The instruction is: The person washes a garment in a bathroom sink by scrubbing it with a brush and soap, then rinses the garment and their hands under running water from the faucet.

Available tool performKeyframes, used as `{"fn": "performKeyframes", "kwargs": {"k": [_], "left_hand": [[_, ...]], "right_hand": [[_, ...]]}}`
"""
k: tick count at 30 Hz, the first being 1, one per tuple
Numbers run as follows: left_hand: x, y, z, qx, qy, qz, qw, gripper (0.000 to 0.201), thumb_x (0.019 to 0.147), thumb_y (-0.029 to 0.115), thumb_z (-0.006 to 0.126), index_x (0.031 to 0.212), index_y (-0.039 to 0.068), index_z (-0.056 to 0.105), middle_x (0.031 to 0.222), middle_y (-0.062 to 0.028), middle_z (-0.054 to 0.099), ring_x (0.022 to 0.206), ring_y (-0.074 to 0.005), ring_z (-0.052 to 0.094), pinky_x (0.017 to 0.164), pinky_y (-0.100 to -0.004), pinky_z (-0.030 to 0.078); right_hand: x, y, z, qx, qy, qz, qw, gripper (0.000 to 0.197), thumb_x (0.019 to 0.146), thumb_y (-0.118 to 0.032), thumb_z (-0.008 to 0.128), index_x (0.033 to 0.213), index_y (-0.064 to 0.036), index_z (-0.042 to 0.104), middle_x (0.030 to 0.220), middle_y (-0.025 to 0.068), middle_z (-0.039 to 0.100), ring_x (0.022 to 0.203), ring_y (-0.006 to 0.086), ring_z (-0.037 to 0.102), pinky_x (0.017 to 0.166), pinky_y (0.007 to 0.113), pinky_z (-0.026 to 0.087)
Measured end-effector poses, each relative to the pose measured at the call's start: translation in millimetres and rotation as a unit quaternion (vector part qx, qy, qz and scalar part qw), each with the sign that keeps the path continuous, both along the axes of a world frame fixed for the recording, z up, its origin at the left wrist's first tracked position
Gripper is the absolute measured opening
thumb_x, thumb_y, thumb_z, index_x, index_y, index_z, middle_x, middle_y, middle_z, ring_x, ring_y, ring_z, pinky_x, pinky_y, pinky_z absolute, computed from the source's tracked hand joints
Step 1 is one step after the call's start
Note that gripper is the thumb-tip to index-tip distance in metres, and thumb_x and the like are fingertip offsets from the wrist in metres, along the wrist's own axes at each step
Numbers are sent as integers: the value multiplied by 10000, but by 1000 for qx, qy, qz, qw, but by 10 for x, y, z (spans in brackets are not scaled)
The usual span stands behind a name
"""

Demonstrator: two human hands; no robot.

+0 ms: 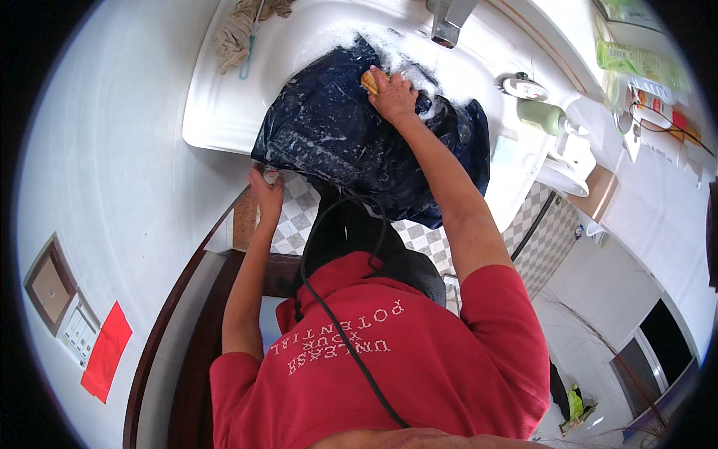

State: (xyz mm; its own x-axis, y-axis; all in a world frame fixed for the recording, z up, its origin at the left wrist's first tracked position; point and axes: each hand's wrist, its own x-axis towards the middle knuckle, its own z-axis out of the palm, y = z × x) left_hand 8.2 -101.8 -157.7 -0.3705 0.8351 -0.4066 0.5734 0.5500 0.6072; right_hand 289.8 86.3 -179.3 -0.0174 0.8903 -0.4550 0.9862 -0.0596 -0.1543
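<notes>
A dark navy, wet, shiny fabric item (321,123), streaked with suds, is spread over the sink's front edge and hangs down toward the floor. Whether it is a garment or a bag, I cannot tell. On its upper part, my right hand (395,97) is closed around a small yellow-brown scrubbing block (369,82), pressed against the soapy fabric. My left hand (267,196) grips the item's lower left edge, beside the sink's corner; a small whitish patch with red shows at its fingers. White foam (389,49) lies around the fabric's far side.
The white sink (217,123) has a metal faucet (449,22) at its far side. A beige rag (238,37) and a light-blue handled tool (250,52) lie at its left. Right of it are a brush (525,89) and a green pump bottle (542,117). A black cable (329,314) crosses my shirt.
</notes>
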Motion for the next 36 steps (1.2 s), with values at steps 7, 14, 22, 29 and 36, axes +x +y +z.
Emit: {"fn": "performKeyframes", "kwargs": {"k": [7, 14, 22, 29, 36], "left_hand": [[-86, 63, -502, 108, -300, 134, 938, 419, 804, 115, 623, 1162, -25, 457, 1109, -223, 547, 960, -295, 571, 806, -358, 442], [35, 77, 712, -54, 23, -151, 987, 412, 895, 325, 508, 1030, -61, 556, 908, -263, 601, 825, -385, 589, 732, -385, 444], [-122, 96, 835, 48, -50, -54, 996, 355, 879, 270, 558, 1034, -50, 550, 894, -187, 619, 804, -237, 586, 733, -330, 440], [-82, 231, 867, 61, -166, 30, 984, 324, 857, 281, 587, 877, -42, 566, 685, -144, 569, 636, -161, 498, 623, -300, 424], [33, 344, 900, -3, -76, -52, 996, 370, 875, 330, 543, 911, -37, 567, 761, -198, 607, 701, -299, 590, 662, -357, 446]], "right_hand": [[31, 145, -161, 32, -27, 34, 999, 628, 759, -365, 642, 1313, -369, 345, 1149, 92, 396, 1114, 315, 414, 886, 523, 363], [9, 119, -232, 31, 143, -31, 989, 459, 810, -306, 557, 1249, -301, 424, 1084, 190, 495, 1016, 387, 509, 883, 515, 390], [-246, -417, 239, -20, 154, 254, 955, 569, 777, -388, 548, 1307, -279, 372, 1313, 99, 421, 1072, 304, 523, 894, 397, 444], [-435, 91, 732, -156, 225, 30, 961, 521, 796, -349, 550, 1272, -240, 371, 1221, 175, 485, 1057, 327, 528, 882, 404, 448], [-1103, -172, 711, -95, 286, 168, 939, 556, 782, -375, 562, 1284, -243, 362, 1202, 209, 454, 1056, 337, 516, 877, 440, 441]]}}
